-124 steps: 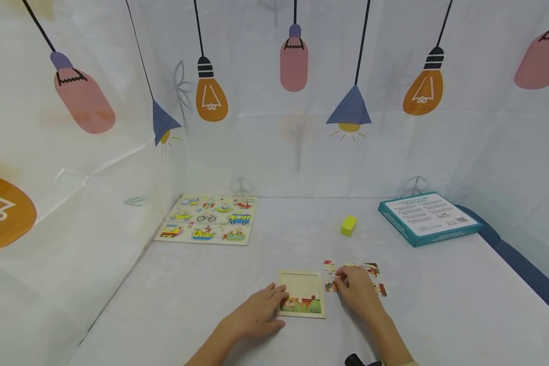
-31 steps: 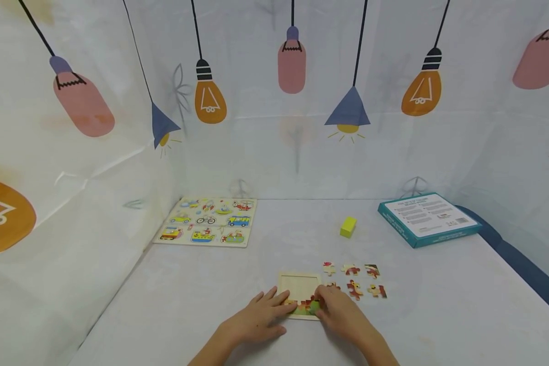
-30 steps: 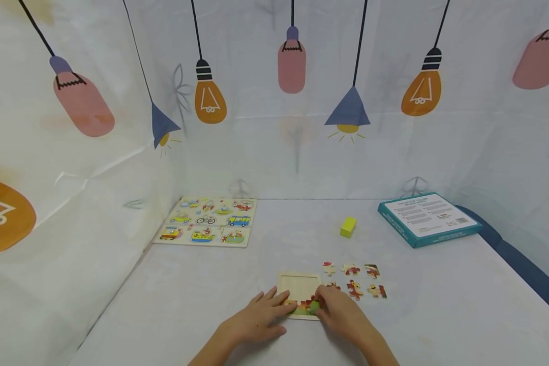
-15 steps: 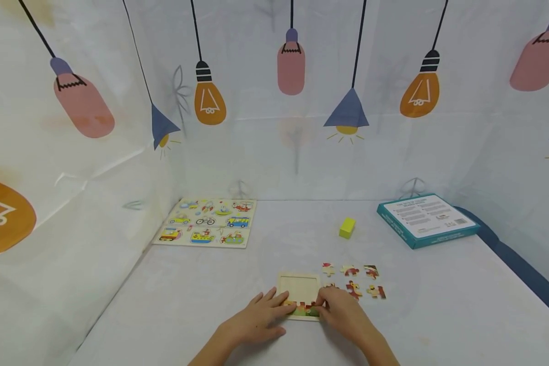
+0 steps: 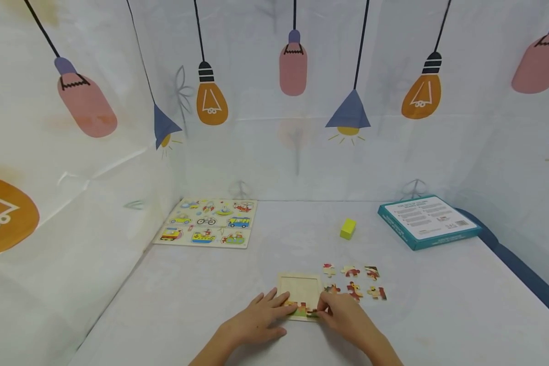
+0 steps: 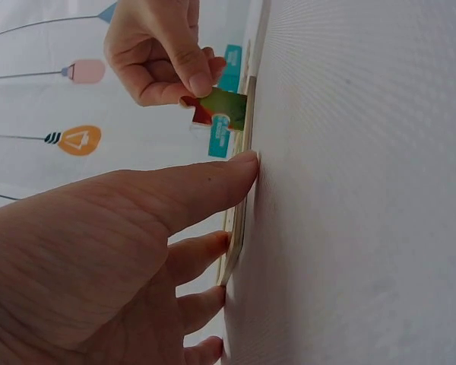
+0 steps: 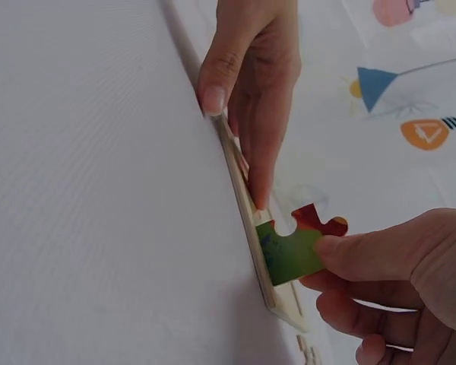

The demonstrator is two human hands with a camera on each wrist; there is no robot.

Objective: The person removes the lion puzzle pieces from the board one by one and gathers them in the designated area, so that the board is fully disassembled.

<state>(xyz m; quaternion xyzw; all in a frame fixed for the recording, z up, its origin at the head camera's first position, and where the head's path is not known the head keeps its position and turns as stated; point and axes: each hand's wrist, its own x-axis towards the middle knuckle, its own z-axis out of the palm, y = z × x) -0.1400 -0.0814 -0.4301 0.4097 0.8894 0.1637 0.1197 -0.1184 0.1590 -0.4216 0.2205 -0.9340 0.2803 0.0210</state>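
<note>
A small wooden puzzle tray [image 5: 300, 276] lies on the table, with picture pieces [image 5: 301, 308] along its near side and bare wood behind them. My left hand [image 5: 258, 320] rests on the tray's left side, fingers spread and fairly straight, partly covering the pieces. In the right wrist view, my right hand [image 7: 395, 266] pinches a green and red jigsaw piece [image 7: 292, 255] between thumb and fingers. That piece stands tilted up, its green edge at the tray's near right corner. In the left wrist view, the thumb [image 6: 213, 186] of my left hand lies against the tray's edge.
Several loose jigsaw pieces [image 5: 350, 271] lie in two rows right of the tray. Farther back are a yellow block [image 5: 347, 229], a teal box [image 5: 430, 221] at the right and a vehicle picture board [image 5: 206, 221] at the left. Printed sheeting [image 5: 256, 162] walls the table.
My right hand has moved left from the loose pieces to the tray's near right corner, where it now pinches a piece. Lately that piece has only tilted slightly. My left hand has stayed on the tray.
</note>
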